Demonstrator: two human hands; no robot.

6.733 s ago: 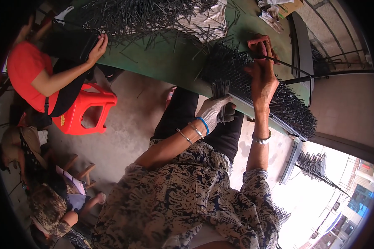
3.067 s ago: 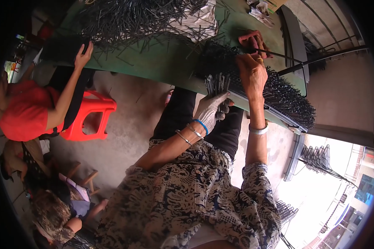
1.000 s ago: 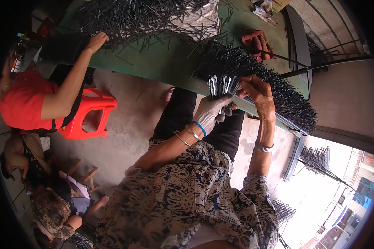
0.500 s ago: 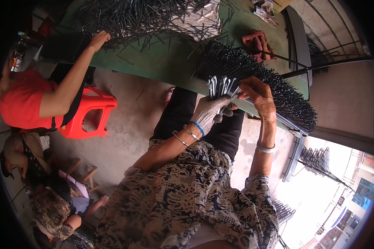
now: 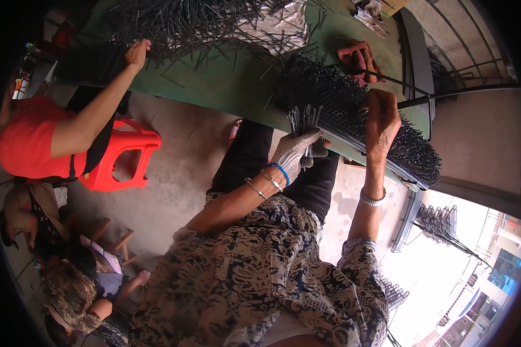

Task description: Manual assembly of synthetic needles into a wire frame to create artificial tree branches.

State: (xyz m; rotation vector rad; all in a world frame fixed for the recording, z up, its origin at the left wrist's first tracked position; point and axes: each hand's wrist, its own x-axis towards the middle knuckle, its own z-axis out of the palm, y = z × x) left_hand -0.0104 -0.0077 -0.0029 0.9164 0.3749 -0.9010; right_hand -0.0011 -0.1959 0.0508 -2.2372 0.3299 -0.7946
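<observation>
My left hand (image 5: 294,152), in a pale glove, is closed round a bundle of thin metal rods (image 5: 304,119) whose looped or knobbed ends point up and away from me. It is just in front of the table's near edge. My right hand (image 5: 382,120), bare, is over a long rack packed with upright black rods (image 5: 336,92). Its fingers are pinched together among the rod tops, and whatever lies between them is too small or hidden to make out. A metal strip (image 5: 342,136) runs along the rack's near side.
The green table (image 5: 214,92) carries a large heap of loose black rods (image 5: 179,26), a pale cloth (image 5: 281,29) and a reddish cloth (image 5: 358,56). At left, a person in a red shirt (image 5: 32,136) reaches to the heap beside a red plastic stool (image 5: 130,153). Black wire racks (image 5: 437,220) hang at right.
My right hand has moved away from the bundle, to the right and farther over the rack. The bundle in my left hand has turned slightly. The person's hand at left has shifted a little.
</observation>
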